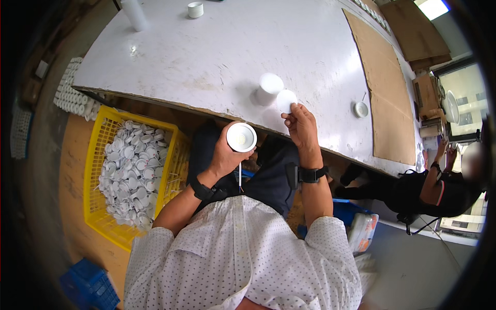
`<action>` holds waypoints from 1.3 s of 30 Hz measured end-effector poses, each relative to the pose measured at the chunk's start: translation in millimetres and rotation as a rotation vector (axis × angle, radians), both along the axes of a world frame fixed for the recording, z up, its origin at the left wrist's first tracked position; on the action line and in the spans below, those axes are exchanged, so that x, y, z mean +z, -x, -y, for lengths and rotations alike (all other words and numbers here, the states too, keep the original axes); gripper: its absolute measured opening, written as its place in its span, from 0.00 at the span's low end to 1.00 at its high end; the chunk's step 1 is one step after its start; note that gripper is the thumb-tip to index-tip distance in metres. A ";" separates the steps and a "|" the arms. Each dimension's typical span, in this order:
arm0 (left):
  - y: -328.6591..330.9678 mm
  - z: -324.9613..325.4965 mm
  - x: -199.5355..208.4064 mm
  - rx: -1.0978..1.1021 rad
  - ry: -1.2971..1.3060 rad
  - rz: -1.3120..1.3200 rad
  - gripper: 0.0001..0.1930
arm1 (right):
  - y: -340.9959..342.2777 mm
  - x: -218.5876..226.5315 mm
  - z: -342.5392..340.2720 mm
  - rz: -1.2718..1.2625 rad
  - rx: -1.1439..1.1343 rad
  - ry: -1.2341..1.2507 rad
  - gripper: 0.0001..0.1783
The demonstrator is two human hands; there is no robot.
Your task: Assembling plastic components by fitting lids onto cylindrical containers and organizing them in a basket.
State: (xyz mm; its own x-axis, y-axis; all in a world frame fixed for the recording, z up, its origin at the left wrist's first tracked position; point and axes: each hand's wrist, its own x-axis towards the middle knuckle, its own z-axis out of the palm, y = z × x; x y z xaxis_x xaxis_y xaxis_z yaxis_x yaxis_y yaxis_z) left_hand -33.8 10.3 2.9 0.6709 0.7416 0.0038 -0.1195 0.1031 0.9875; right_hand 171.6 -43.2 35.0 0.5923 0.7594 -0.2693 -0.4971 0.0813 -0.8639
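Note:
Over my lap, my left hand [222,159] is wrapped round a white round downlight [242,137], its open face up and a pale inner plate showing. A white cable [239,174] hangs from it with bare coloured ends. Between the thumb and fingers of my right hand [303,128], a thin white translucent disc [286,99] is pinched above the table edge. Just left of that disc stands a short stack of white discs [271,85] on the table.
A yellow crate [93,191] full of white round lamp parts [137,170] stands at my left. On the white table [217,51] lie a cardboard sheet [385,88], a small wired lamp [360,109], and farther stacks [195,10]. Another person [439,191] is at the right.

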 end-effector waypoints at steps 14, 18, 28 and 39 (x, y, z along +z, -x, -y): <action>-19.6 -2.2 11.8 -0.170 -0.012 0.061 0.37 | 40.9 -18.6 36.3 0.173 0.194 0.192 0.08; -21.6 0.5 9.1 -0.150 -0.214 -0.050 0.32 | 54.6 -19.9 33.5 0.204 0.186 0.154 0.10; -20.5 2.1 9.2 -0.158 -0.197 -0.166 0.25 | 55.6 -28.7 33.4 0.202 0.186 0.140 0.14; -24.5 9.6 -0.8 -0.077 -0.244 -0.090 0.15 | 56.3 -39.9 39.1 0.122 0.252 0.107 0.15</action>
State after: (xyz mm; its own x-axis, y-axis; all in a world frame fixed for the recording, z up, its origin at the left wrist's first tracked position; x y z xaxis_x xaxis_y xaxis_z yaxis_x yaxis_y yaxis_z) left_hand -9.3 0.6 2.1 0.7313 0.6725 0.1139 -0.0313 -0.1338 0.9905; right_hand 115.3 -82.4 -4.9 0.4217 0.8577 -0.2941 -0.3821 -0.1261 -0.9155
